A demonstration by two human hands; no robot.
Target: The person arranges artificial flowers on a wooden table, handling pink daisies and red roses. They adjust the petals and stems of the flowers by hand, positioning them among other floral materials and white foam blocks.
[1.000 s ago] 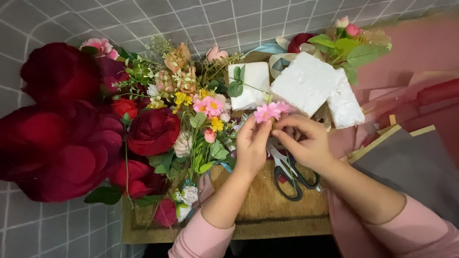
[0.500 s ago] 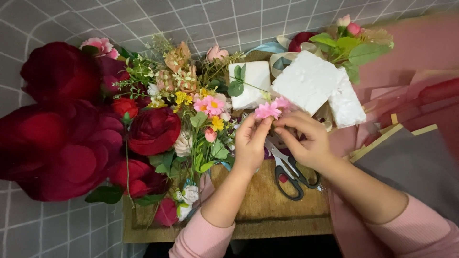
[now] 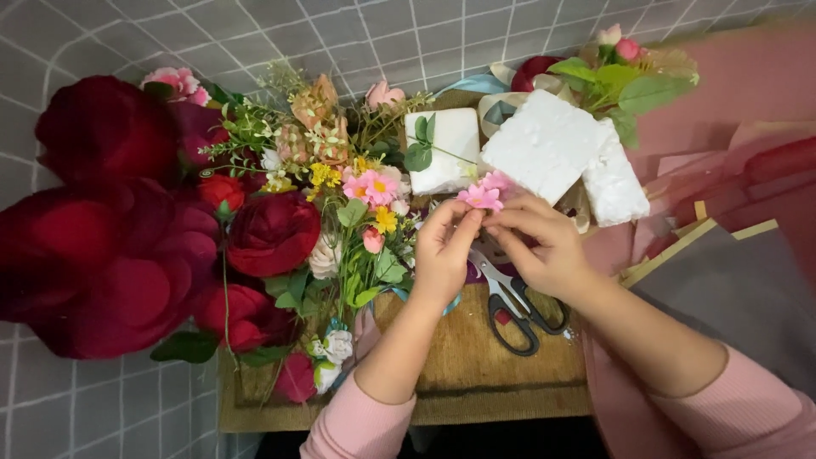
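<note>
Across the whole view: a grey cloth with a white grid point(image 3: 357, 34) covers the surface, and everything else lies on it.
Left side: big dark red fabric roses point(image 3: 102, 229) take up most of the room, with smaller red roses just beside them.
Right side: pink and grey wrapping sheets point(image 3: 731, 280) lie overlapped, reaching the picture's edge.
Bottom centre: a brown woven mat point(image 3: 476, 374) lies under both forearms.
Middle: a mixed bunch of small artificial flowers and greenery point(image 3: 340, 195), yellow, pink and cream, spreads between the red roses and the hands.
Upper centre: white foam blocks point(image 3: 552, 144) lie touching one another, with a leafy sprig across the left one.
Top right: a green-leaved sprig with pink buds point(image 3: 620, 72) sits beyond the foam.
Under the right wrist: black-handled scissors point(image 3: 514, 310) lie on the mat, untouched.
Left hand point(image 3: 442, 251): fingertips pinched together on the small pink flower point(image 3: 483, 194) from the left.
Right hand point(image 3: 544, 242): fingertips pinched on the same flower from the right, meeting the left hand.
Small pink flower: held up between both hands, just below the foam blocks.
</note>
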